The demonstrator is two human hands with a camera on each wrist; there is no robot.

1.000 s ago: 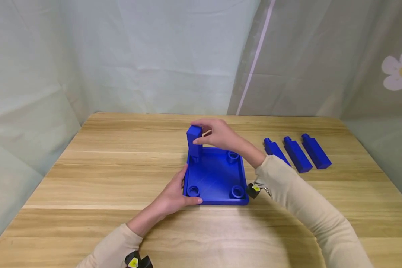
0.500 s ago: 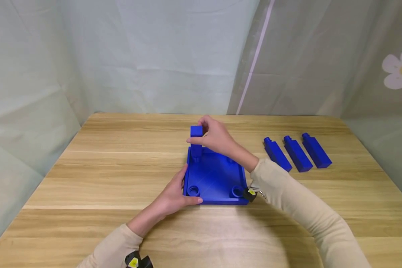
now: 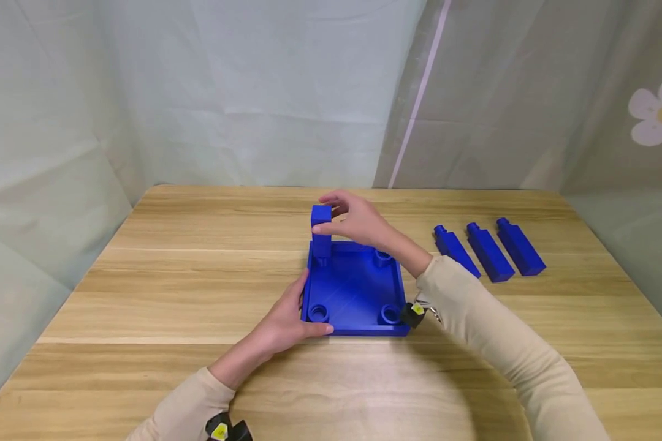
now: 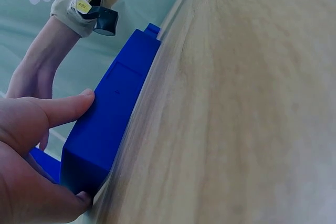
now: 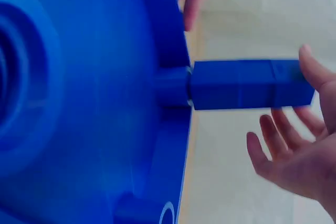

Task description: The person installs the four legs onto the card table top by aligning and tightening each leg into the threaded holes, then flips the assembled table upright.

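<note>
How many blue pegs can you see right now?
4. One peg stands upright in the tray's far-left socket, with the right hand at its top. Three pegs lie side by side on the table, right of the tray. None look hidden.

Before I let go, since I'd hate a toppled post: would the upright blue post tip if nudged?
Probably not easily: the blue post stands with its neck in the base's corner socket. It looks rigid. The right hand holds its top.

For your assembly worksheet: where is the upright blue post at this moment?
In the head view, the upright blue post stands in the far-left corner socket of the blue tray, with the right hand at its top and the left hand gripping the tray's near-left corner.
</note>
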